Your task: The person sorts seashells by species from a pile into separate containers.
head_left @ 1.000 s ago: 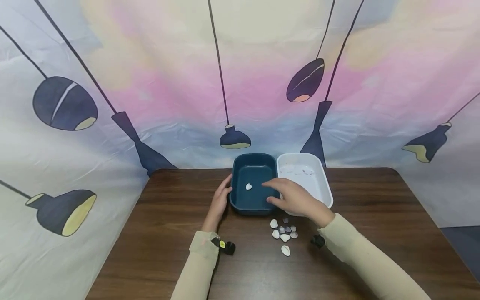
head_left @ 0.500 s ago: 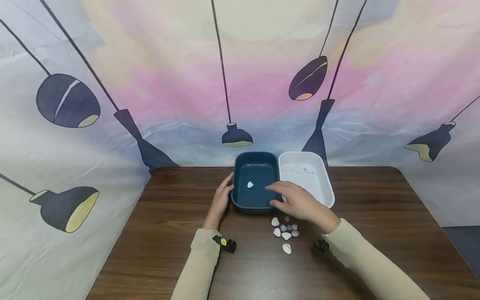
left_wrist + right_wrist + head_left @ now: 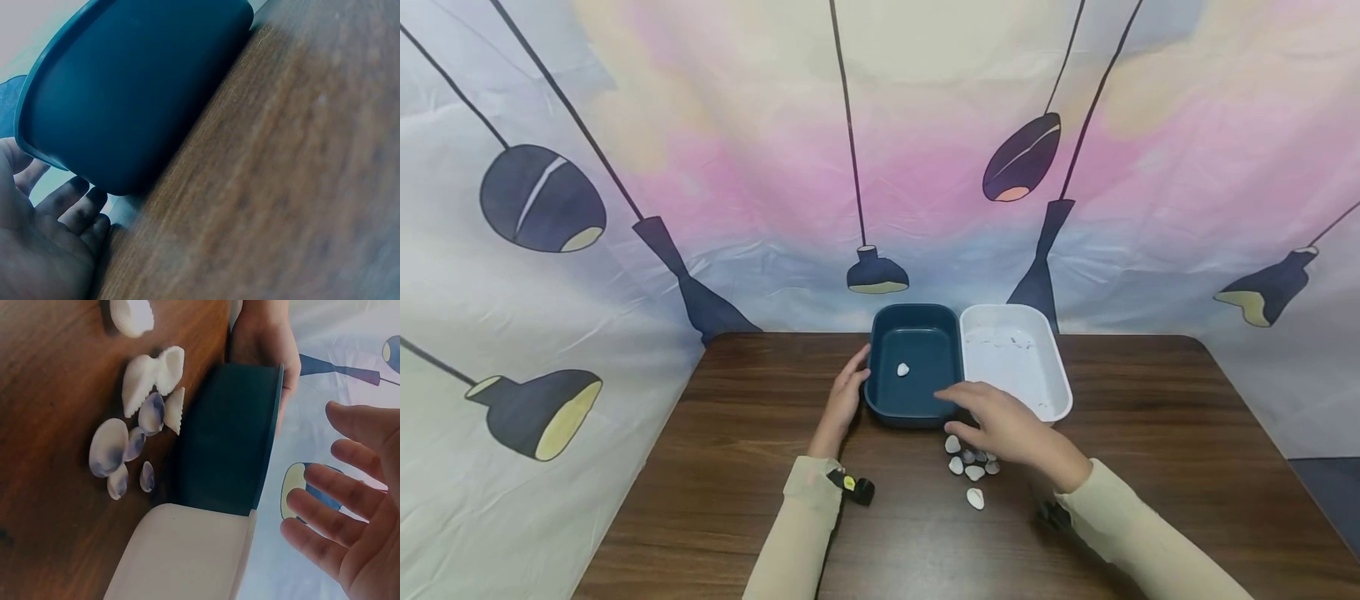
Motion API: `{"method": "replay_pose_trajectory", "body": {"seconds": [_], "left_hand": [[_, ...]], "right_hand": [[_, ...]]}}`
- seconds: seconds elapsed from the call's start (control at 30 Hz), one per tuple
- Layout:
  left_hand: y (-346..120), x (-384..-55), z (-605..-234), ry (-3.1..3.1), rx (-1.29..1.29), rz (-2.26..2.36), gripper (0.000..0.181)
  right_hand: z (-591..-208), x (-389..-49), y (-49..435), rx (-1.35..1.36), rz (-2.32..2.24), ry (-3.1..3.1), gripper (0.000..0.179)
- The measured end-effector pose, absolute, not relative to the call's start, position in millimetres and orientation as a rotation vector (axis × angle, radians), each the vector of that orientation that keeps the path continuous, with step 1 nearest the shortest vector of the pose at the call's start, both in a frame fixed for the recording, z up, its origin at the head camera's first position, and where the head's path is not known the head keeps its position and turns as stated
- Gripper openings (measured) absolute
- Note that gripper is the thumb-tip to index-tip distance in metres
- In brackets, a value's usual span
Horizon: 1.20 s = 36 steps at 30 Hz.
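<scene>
A dark teal plastic basin (image 3: 925, 346) stands at the back of the table, with one white seashell (image 3: 903, 369) on its floor. My left hand (image 3: 841, 404) rests against the basin's left side, fingers loosely extended along the wall in the left wrist view. Over the basin's near right corner hovers my right hand (image 3: 1009, 425), fingers spread and nothing between them. Below that hand lies a cluster of seashells (image 3: 974, 472), some white and some purple-tinged, partly covered by it in the head view. One white shell (image 3: 975, 498) lies a little nearer.
A white plastic basin (image 3: 1026, 358) stands right beside the teal one, small dark flecks on its floor. Behind the brown wooden table (image 3: 715, 500) hangs a cloth backdrop (image 3: 760, 167) printed with lamps. Black camera straps (image 3: 852, 486) sit at the wrists.
My right hand has drawn back from over the teal basin, toward the near side and slightly right, closer above the seashells. The left hand stays at the basin's side.
</scene>
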State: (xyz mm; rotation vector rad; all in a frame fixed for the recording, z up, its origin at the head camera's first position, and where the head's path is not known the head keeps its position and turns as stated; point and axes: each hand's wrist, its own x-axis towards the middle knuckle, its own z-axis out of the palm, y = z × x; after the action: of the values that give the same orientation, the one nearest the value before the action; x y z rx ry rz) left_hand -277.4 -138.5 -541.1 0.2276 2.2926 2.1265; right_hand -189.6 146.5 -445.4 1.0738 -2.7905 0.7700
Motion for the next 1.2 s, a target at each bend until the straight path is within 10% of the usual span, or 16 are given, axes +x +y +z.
{"method": "replay_pose_trajectory", "body": {"seconds": [1.2], "left_hand": [[-137.0, -276.6, -539.4, 2.252, 0.181, 2.155, 0.052]], "right_hand": [[-472.8, -173.4, 143.6, 1.140, 0.736, -2.787, 0.033]]}}
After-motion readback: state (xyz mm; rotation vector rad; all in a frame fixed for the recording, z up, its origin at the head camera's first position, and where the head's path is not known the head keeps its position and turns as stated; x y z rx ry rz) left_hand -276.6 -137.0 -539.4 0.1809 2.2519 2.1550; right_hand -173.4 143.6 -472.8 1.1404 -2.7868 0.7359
